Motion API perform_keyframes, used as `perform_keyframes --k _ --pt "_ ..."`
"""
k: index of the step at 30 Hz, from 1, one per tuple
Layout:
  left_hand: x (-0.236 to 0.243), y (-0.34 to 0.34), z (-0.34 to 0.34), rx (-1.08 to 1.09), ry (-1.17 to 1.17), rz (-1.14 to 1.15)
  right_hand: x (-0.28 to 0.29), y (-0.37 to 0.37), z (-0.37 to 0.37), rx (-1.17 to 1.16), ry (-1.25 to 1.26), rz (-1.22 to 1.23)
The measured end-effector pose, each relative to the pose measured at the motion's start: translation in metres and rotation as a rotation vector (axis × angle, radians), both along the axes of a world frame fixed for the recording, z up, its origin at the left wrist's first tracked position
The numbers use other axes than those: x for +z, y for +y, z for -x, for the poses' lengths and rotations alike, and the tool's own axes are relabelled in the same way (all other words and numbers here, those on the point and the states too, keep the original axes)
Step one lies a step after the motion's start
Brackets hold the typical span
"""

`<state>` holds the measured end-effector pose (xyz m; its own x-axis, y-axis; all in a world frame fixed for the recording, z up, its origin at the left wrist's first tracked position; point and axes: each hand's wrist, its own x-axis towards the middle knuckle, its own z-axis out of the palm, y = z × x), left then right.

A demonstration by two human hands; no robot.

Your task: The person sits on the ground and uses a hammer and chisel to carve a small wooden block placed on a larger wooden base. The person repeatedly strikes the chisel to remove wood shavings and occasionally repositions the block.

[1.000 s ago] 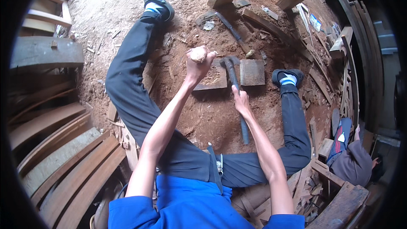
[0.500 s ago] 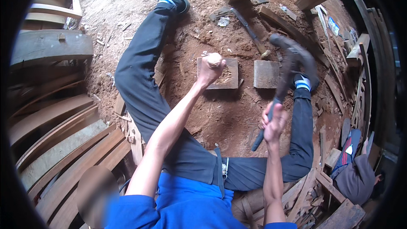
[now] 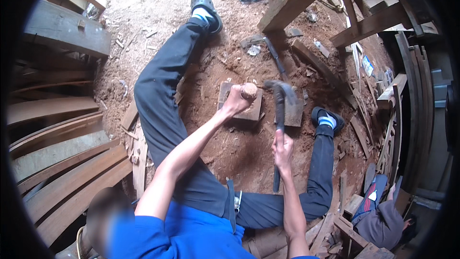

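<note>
My left hand [image 3: 234, 101] is closed round an upright wooden-handled chisel [image 3: 249, 89]; its round handle end faces up and its blade is hidden. It stands over a squarish wooden block [image 3: 250, 113] on the ground between my legs. My right hand [image 3: 282, 149] grips the dark handle of a hammer [image 3: 279, 110]. The hammer's head, smeared by motion, is just right of the chisel's top and apart from it. Under the hammer lies a second wooden block [image 3: 294, 115], partly covered.
A long dark-handled tool [image 3: 274, 55] lies beyond the blocks. Heavy timbers [image 3: 292, 5] rise at the far right. Curved planks [image 3: 57, 136] are stacked at left, and wood scraps [image 3: 330, 232] lie at right. Another person [image 3: 383, 223] is at lower right.
The hammer has swung left and down toward the chisel, with my right hand moving left. My left hand keeps its grip over the block. The whole view has shifted slightly.
</note>
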<state>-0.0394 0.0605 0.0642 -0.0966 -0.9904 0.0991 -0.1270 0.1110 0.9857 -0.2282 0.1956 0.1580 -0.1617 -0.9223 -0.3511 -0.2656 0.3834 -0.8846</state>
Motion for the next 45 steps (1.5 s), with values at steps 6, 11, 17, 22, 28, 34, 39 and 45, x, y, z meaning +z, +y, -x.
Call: perform_keyframes --k 6,11,17,22,28,34,39,45 --pt "0.028 0.0 -0.003 0.188 -0.139 0.176 -0.072 -0.011 0.025 -0.148 -0.116 0.032" --pt "0.019 -0.009 -0.004 0.234 -0.24 0.31 -0.12 -0.015 0.041 -0.024 0.207 -0.133" --pt "-0.025 -0.007 0.003 0.392 0.048 -0.07 -0.081 -0.006 0.029 -0.097 -0.023 -0.176" --pt "-0.024 -0.005 0.01 0.264 -0.091 0.122 0.017 -0.004 0.01 -0.141 -0.405 -0.002" --pt "-0.014 0.005 0.018 0.074 0.09 0.103 0.077 -0.003 0.002 -0.035 -0.507 0.44" --pt "-0.026 0.0 0.018 -0.047 0.152 -0.069 0.033 -0.009 0.006 0.215 0.161 -0.079" --pt "-0.017 -0.002 0.013 0.043 0.003 0.173 0.005 0.006 0.017 0.034 0.046 -0.063" --pt "0.02 -0.01 0.008 0.194 -0.208 0.231 -0.089 -0.003 0.044 0.151 0.364 -0.082"
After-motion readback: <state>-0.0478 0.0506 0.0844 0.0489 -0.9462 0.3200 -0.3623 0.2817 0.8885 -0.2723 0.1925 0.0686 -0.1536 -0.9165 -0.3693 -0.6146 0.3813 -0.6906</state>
